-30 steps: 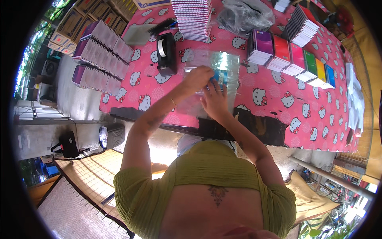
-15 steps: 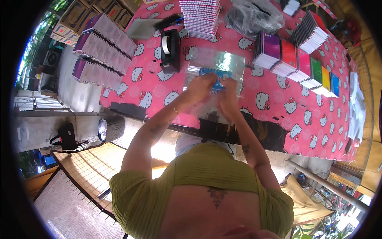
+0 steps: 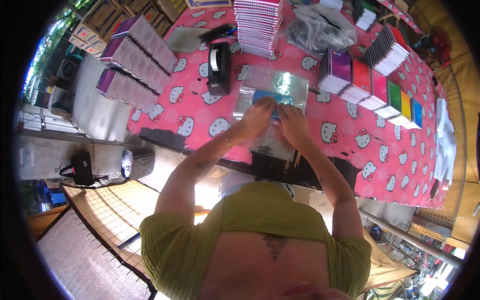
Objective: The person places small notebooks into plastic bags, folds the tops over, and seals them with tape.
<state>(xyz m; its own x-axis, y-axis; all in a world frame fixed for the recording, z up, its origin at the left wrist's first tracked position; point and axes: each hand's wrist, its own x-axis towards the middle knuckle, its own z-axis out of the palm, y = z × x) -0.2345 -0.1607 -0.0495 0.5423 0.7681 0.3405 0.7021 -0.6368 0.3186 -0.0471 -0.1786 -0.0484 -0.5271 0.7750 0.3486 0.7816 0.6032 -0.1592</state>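
Observation:
A small blue spiral notebook [image 3: 273,94] lies on a clear plastic sheet or bag [image 3: 251,84] near the table's front edge. My left hand [image 3: 258,114] is closed at the notebook's near left side, its fingertips on the blue cover. Close beside it, my right hand [image 3: 293,121] has bent fingers closed over the near right part of the notebook. The fingertips almost meet in the middle. Both hands cover much of the notebook, and how the plastic lies under them is hidden. More clear plastic shows below my wrists, over the table's edge.
A black tape dispenser [image 3: 219,69] stands left of the plastic. Behind it are a brush [image 3: 216,33] and a tall notebook stack [image 3: 258,27]. Purple-edged spiral notebooks [image 3: 134,62] stand at the left. Coloured notebook stacks [image 3: 361,77] and a crumpled plastic bag [image 3: 320,30] occupy the right.
My right hand has turned flatter, with its fingers now over the notebook's near right part. My left hand stays at the near left side. The view has shifted slightly.

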